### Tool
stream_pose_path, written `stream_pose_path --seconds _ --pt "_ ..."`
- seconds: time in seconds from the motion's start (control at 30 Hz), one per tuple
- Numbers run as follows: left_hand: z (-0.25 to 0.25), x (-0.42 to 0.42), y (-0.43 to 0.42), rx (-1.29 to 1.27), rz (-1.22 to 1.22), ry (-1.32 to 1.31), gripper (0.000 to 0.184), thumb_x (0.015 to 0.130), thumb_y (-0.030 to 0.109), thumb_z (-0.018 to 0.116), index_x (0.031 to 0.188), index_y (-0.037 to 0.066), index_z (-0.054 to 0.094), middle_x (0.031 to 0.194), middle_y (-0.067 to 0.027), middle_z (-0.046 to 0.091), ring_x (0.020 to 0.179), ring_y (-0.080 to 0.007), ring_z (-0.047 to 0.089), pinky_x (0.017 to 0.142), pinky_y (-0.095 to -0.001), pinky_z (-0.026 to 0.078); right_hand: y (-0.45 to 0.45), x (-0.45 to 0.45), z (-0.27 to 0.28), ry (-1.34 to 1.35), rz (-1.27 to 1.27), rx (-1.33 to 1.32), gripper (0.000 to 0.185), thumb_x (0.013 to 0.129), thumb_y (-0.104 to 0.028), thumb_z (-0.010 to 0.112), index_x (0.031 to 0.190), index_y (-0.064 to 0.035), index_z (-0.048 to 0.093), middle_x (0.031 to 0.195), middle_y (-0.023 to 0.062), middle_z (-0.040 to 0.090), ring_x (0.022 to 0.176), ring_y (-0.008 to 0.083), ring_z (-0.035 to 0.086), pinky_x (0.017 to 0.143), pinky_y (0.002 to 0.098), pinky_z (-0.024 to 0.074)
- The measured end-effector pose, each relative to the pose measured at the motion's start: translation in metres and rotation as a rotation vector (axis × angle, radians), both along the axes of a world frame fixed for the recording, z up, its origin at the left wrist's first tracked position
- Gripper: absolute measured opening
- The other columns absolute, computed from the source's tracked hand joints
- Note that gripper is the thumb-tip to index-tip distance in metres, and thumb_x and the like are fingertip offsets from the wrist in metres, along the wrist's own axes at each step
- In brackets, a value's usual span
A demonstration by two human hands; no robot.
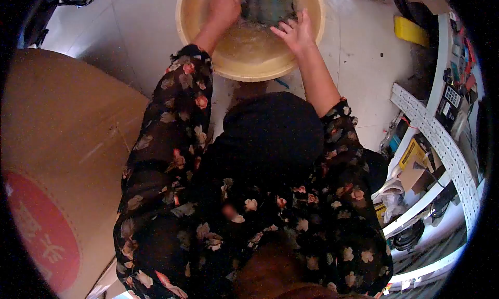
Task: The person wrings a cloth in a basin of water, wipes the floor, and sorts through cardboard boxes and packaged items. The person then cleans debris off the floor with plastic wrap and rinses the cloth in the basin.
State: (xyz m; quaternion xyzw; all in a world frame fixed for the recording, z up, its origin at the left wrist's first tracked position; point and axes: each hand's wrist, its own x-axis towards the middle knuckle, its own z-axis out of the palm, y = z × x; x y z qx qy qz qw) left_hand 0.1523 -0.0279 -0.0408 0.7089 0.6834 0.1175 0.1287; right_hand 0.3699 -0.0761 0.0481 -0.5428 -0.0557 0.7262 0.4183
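Note:
A yellow plastic basin [249,73] stands on the floor at the top of the head view, with murky water [254,47] in it. Over the water is a dark, greenish rectangular panel [267,8], blurred, so its exact kind does not show. My left hand [226,9] is closed at the panel's left edge and looks to be gripping it. Close to the panel's lower right corner, my right hand [299,34] has its fingers spread; whether they touch the panel I cannot tell.
A large cardboard box [67,117] fills the left side. On the right, a white metal shelf rack [439,125] holds tools, cables and small boxes. A yellow block [410,31] lies near the rack, on the tiled floor [358,70].

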Motion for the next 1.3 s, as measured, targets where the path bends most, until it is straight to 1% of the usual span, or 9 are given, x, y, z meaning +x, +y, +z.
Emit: stream_pose_path --seconds 0.07,0.27,0.5,0.73,0.8,0.87,1.07,1.2,1.3 --pt "0.038 0.026 -0.043 0.157 -0.154 0.293 0.037 0.091 0.028 0.047 0.117 0.004 0.057 0.106 -0.0202 0.060 0.099 -0.0379 0.059 0.083 -0.0486 0.049 0.001 0.008 -0.017 0.012 0.042 0.009 0.084 0.086 -0.062 0.048 0.147 -0.0173 0.012 0.148 0.0185 0.020 0.135 0.0396 0.023 0.101 0.0631 0.0312" --pt "0.076 0.037 -0.009 -0.570 -0.031 -0.150 0.023 0.073 0.019 0.063 0.094 0.013 0.068 0.098 -0.0132 0.061 0.097 -0.0357 0.059 0.080 -0.0433 0.050 0.010 -0.010 -0.010 0.042 0.058 -0.057 0.069 0.091 -0.054 0.044 0.143 -0.0140 0.024 0.146 0.0154 0.028 0.134 0.0356 0.028 0.101 0.0577 0.0349" --pt "0.187 0.111 -0.065 0.254 -0.236 -0.413 0.038 0.068 0.019 0.067 0.103 0.007 0.065 0.096 -0.0150 0.060 0.102 -0.0335 0.054 0.087 -0.0404 0.044 0.020 -0.004 -0.075 0.757 0.134 0.505 0.043 0.096 -0.044 0.037 0.127 -0.0149 0.047 0.128 0.0073 0.049 0.121 0.0243 0.045 0.103 0.0429 0.0386" --pt "0.135 0.113 -0.053 0.370 -0.133 -0.392 0.032 0.089 0.033 0.058 0.106 0.005 0.060 0.102 -0.0153 0.059 0.088 -0.0314 0.058 0.070 -0.0413 0.050 0.020 -0.021 -0.059 1.185 0.068 0.542 0.038 0.096 -0.039 0.037 0.120 -0.0133 0.049 0.122 0.0054 0.053 0.114 0.0212 0.050 0.096 0.0380 0.0432" --pt "0.124 0.107 -0.042 0.204 0.011 -0.438 0.037 0.082 0.039 0.059 0.098 0.005 0.065 0.092 -0.0168 0.063 0.083 -0.0355 0.061 0.072 -0.0435 0.049 0.017 -0.042 -0.053 1.426 -0.080 0.510 0.038 0.096 -0.039 0.036 0.119 -0.0117 0.050 0.121 0.0050 0.053 0.112 0.0221 0.052 0.093 0.0389 0.0453" --pt "0.099 0.094 -0.016 0.007 0.227 -0.473 0.042 0.081 0.044 0.058 0.095 0.005 0.067 0.084 -0.0185 0.066 0.077 -0.0382 0.063 0.070 -0.0461 0.049 0.019 -0.051 0.031 0.167 -0.052 0.011 0.040 0.094 -0.046 0.040 0.112 -0.0136 0.055 0.111 0.0034 0.059 0.101 0.0200 0.056 0.089 0.0405 0.0462" --pt "0.060 0.011 0.008 -0.306 0.129 -0.317 0.045 0.087 0.046 0.053 0.101 0.004 0.066 0.090 -0.0197 0.066 0.083 -0.0405 0.062 0.078 -0.0460 0.049 0.017 -0.029 0.018 -0.215 0.009 0.252 0.039 0.095 -0.039 0.045 0.117 -0.0072 0.053 0.106 0.0041 0.060 0.100 0.0211 0.058 0.088 0.0377 0.0470" --pt "0.043 0.004 -0.009 0.114 -0.037 -0.097 0.043 0.085 0.040 0.059 0.114 0.007 0.060 0.104 -0.0198 0.063 0.096 -0.0385 0.060 0.086 -0.0465 0.047 0.009 -0.004 0.009 -0.499 0.154 -0.058 0.044 0.093 -0.038 0.049 0.122 -0.0051 0.050 0.110 0.0080 0.058 0.102 0.0228 0.056 0.090 0.0353 0.0446" --pt "0.051 0.018 -0.036 0.178 -0.165 0.175 0.048 0.079 0.032 0.066 0.121 0.012 0.056 0.120 -0.0174 0.055 0.111 -0.0353 0.053 0.092 -0.0463 0.044 0.000 0.015 -0.049 -1.028 0.469 0.245 0.058 0.088 -0.042 0.053 0.130 -0.0029 0.046 0.129 0.0213 0.051 0.120 0.0344 0.049 0.101 0.0420 0.0370"
